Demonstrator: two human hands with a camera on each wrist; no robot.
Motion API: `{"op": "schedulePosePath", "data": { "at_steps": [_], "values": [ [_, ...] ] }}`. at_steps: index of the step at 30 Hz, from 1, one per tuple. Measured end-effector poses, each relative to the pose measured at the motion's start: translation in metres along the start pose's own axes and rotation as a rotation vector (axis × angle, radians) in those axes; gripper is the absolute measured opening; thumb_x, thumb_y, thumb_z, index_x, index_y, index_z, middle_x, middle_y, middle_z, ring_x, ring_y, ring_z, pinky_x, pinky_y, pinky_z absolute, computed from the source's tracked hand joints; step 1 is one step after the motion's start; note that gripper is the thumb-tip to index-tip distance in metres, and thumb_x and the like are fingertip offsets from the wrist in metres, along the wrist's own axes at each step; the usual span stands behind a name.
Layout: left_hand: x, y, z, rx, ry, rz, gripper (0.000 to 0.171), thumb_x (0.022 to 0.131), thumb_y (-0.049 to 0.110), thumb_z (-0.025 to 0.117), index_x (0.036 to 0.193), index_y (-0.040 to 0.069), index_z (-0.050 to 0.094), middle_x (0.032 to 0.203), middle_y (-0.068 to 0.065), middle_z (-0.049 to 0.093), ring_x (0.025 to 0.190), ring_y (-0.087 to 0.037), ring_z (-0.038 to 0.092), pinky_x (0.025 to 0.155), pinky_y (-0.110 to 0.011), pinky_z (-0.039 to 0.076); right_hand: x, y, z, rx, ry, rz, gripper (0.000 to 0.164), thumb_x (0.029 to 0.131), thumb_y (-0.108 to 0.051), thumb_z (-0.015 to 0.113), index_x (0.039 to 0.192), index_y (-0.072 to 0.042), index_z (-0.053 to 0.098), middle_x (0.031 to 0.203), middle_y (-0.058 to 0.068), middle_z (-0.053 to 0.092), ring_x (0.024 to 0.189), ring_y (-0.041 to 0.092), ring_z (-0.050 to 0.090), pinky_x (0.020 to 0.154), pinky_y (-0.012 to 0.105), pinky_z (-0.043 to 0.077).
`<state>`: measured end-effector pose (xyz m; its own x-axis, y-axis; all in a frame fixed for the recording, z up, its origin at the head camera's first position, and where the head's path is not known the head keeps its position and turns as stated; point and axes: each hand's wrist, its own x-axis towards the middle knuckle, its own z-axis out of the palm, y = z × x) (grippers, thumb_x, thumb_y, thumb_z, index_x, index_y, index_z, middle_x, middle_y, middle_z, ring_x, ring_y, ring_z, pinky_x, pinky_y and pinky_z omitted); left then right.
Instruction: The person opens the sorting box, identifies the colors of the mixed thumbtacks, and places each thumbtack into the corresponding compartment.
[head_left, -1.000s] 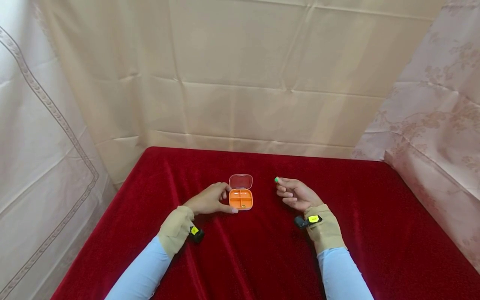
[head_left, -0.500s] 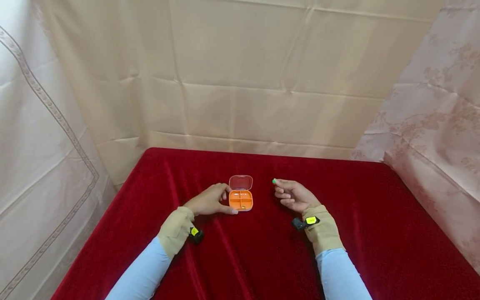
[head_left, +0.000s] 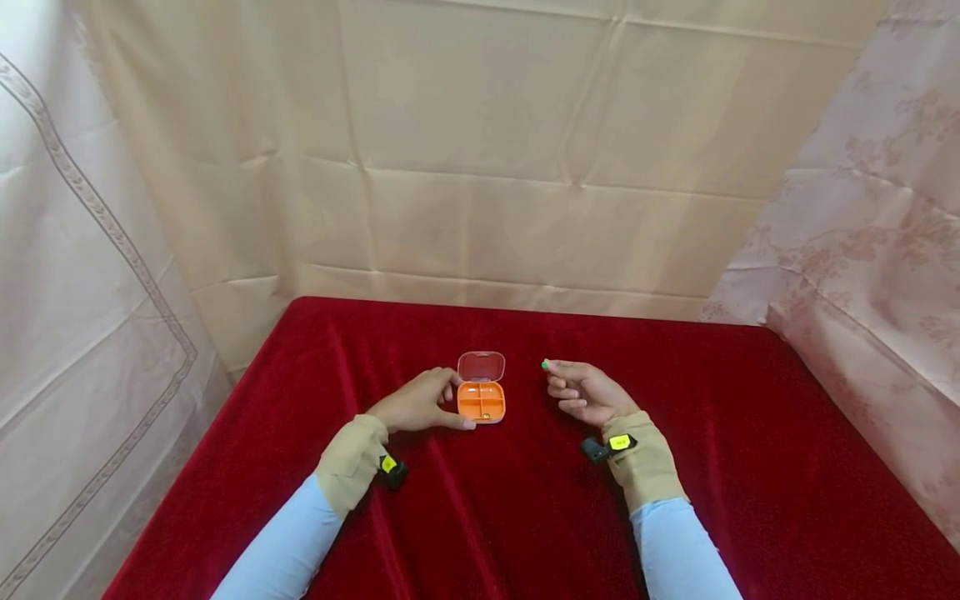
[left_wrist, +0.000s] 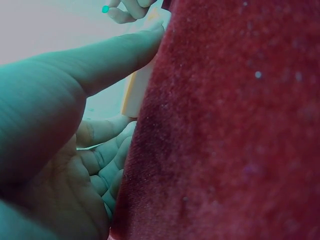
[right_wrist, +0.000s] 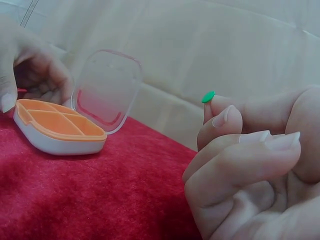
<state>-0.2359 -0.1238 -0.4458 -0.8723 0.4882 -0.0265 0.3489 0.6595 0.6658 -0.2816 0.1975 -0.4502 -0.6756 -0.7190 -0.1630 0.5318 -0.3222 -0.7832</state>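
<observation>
On the red cloth stands an orange and white pill box [head_left: 481,402], its clear lid [head_left: 482,367] tipped up at the back. Four-way dividers split its inside, and a tiny shiny gold piece [head_left: 486,416] lies in the front right compartment. My left hand [head_left: 420,401] holds the box from the left, thumb at the front corner and fingertips at the rear. To the right of the box, my right hand [head_left: 588,393] pinches a small green disc [right_wrist: 208,97] between thumb and forefinger, above the cloth. The other fingers curl in below; whatever lies under the disc is hidden by the fingertips.
Red velvety cloth [head_left: 525,517] covers the table, with creases running toward the front. A beige curtain [head_left: 480,167] hangs behind the far table edge, and patterned pale drapes [head_left: 885,183] flank the sides. A small camera [head_left: 596,449] is strapped to the right wrist.
My right hand has moved slightly left toward the pill box, carrying the green disc. The left hand and the box stay in place.
</observation>
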Motion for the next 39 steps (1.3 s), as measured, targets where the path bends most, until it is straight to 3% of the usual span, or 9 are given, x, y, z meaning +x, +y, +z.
{"op": "schedulePosePath", "data": {
  "at_steps": [28, 39],
  "values": [
    [0.000, -0.003, 0.000, 0.000, 0.007, 0.005, 0.068, 0.073, 0.050, 0.081, 0.120, 0.009, 0.055, 0.095, -0.003, 0.052, 0.088, -0.017, 0.048, 0.074, -0.030, 0.041, 0.006, 0.003, 0.011, -0.041, 0.069, 0.026, 0.025, 0.107, -0.012, 0.035, 0.091, -0.010, 0.054, 0.071, -0.002, 0.039, 0.055, 0.006, 0.020, 0.042, 0.014, 0.023],
    [0.003, -0.005, 0.001, 0.004, -0.006, 0.015, 0.066, 0.074, 0.051, 0.080, 0.119, 0.011, 0.054, 0.095, -0.003, 0.052, 0.088, -0.016, 0.048, 0.074, -0.029, 0.041, 0.007, 0.005, 0.011, -0.041, 0.053, 0.035, 0.024, 0.107, -0.013, 0.036, 0.094, -0.010, 0.055, 0.071, -0.003, 0.040, 0.055, 0.006, 0.019, 0.043, 0.014, 0.022]
  ]
}}
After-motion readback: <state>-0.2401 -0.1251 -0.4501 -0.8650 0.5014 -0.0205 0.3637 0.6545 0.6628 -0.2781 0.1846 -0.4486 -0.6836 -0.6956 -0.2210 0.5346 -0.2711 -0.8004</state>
